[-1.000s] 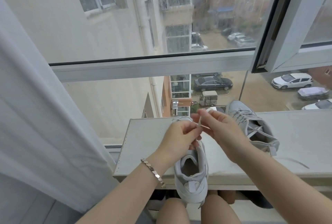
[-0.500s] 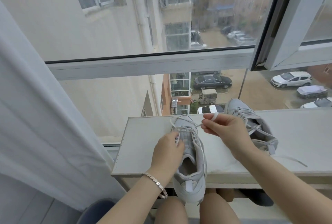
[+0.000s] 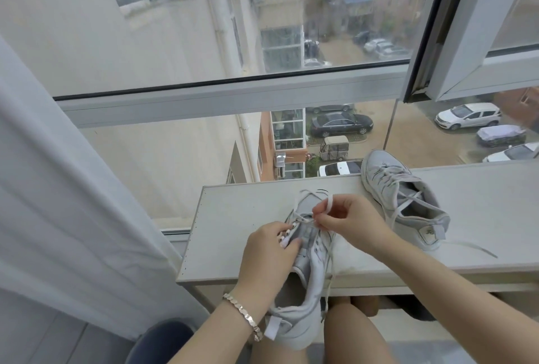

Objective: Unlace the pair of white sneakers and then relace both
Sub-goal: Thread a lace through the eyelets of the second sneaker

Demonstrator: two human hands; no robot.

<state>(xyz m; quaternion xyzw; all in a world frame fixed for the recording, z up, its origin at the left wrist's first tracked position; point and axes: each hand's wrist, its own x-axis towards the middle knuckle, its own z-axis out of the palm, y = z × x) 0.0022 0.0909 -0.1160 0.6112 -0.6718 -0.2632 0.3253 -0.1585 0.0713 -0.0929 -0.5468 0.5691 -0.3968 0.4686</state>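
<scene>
A white sneaker point(image 3: 303, 299) lies toe-away over the front edge of the sill shelf point(image 3: 233, 218), its heel above my knees. My left hand point(image 3: 268, 253) grips its upper by the left eyelets, fingers curled on the tongue side. My right hand point(image 3: 347, 218) pinches the white lace point(image 3: 328, 206) just above the toe end, with a loop of it wrapped over a finger. The second sneaker point(image 3: 405, 203) sits to the right on the shelf, laced loosely, its lace end point(image 3: 472, 248) trailing toward the right.
A white curtain point(image 3: 58, 188) hangs at the left. The window frame point(image 3: 233, 98) and glass stand right behind the shelf, with an opened sash point(image 3: 466, 43) at the upper right. A dark rounded seat edge point(image 3: 157, 340) shows below left.
My left hand dropped from the lace to the sneaker's upper. My right hand pulled the lace back toward the shoe's toe end. The camera tipped down slightly.
</scene>
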